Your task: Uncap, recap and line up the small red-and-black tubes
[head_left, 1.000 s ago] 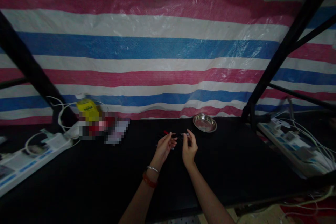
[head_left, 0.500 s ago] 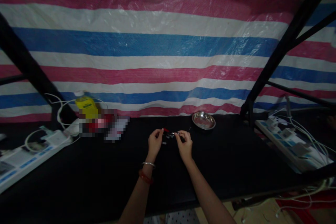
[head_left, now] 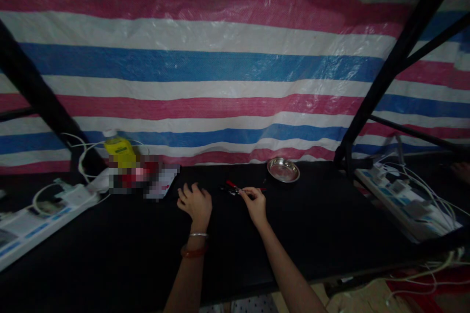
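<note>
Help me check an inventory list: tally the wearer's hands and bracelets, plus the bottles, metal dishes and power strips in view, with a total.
Hands: 2 (left hand, right hand)
Bracelets: 2 (silver bracelet, reddish bracelet)
Bottles: 1 (yellow bottle)
Metal dishes: 1 (round dish)
Power strips: 2 (left strip, right strip)
Total: 8

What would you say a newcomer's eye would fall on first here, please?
Probably the red, white and blue striped plastic sheet filling the background. Next might come the yellow bottle with a white cap, back left, and the round, shiny metal dish, back right of centre. Nearer, mid-scene, the bare right hand has a small red object at its fingertips.
</note>
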The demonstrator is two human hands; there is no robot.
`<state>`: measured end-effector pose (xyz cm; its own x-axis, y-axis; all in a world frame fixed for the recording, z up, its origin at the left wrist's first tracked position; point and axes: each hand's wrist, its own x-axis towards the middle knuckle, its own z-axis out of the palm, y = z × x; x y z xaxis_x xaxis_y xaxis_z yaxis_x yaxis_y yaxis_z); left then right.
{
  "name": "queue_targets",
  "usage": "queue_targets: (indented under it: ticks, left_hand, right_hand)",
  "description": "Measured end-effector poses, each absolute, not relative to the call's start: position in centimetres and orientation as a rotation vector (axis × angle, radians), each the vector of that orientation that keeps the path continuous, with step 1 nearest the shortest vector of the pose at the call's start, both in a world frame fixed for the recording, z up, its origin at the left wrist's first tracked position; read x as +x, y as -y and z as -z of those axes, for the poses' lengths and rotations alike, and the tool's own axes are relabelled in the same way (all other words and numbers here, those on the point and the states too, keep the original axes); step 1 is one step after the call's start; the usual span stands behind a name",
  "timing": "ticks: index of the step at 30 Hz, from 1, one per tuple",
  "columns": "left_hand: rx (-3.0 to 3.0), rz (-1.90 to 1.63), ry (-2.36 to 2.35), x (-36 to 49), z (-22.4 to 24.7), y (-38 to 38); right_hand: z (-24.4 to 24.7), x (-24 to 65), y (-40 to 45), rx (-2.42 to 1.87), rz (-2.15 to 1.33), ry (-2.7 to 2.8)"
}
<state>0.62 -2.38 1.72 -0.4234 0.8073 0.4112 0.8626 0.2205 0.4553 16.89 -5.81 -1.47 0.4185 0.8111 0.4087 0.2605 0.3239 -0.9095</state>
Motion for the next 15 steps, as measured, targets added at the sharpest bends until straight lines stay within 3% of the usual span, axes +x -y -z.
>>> queue_targets:
  ticks: [7,15]
  left_hand:
    - [-1.744,0.723,2.433,0.53,-0.85,2.45]
    - [-1.941,0.865,2.492,0.63,-1.17,1.53]
  right_hand:
    - [1.67,16.85,5.79,-1.287,-0.455,1.167]
    - [1.72,17.16,5.90,-1.385,-0.366,1.257]
